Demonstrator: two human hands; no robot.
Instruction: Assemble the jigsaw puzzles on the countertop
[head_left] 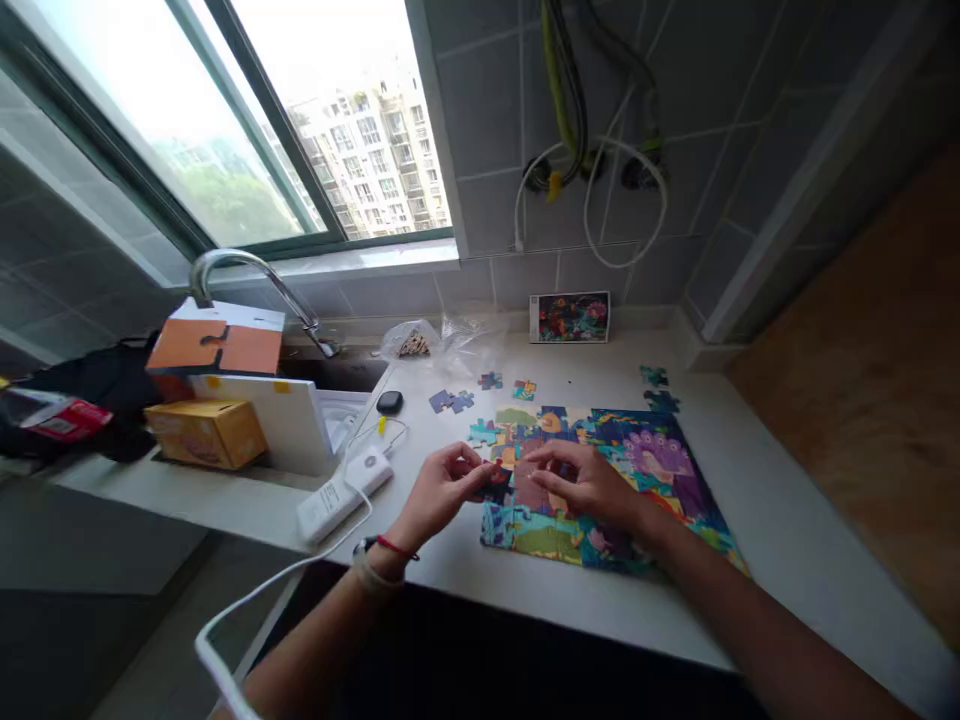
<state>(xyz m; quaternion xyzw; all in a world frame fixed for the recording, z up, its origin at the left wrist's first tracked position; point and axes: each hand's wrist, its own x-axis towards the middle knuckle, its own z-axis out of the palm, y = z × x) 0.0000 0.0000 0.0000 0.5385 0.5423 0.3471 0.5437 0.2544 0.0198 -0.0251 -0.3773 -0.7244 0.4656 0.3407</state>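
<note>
A colourful, partly assembled jigsaw puzzle (660, 455) lies on the white counter. At its left edge, my left hand (444, 487) pinches a dark puzzle piece (495, 484) between thumb and fingers. My right hand (581, 485) is over the middle of the puzzle, thumb and index finger apart, with nothing seen between them. Loose blue-purple pieces (451, 401) lie behind my left hand, and two small pieces (525, 389) sit behind the puzzle. Dark teal pieces (661, 401) rest at the back right. A picture card (570, 318) leans against the wall.
A white power strip (343, 497) with a cable lies left of my left hand. Plastic bags (412, 342) sit at the back, near a black object (389, 403). Boxes (206, 433) and a faucet (240, 257) stand by the sink at the left.
</note>
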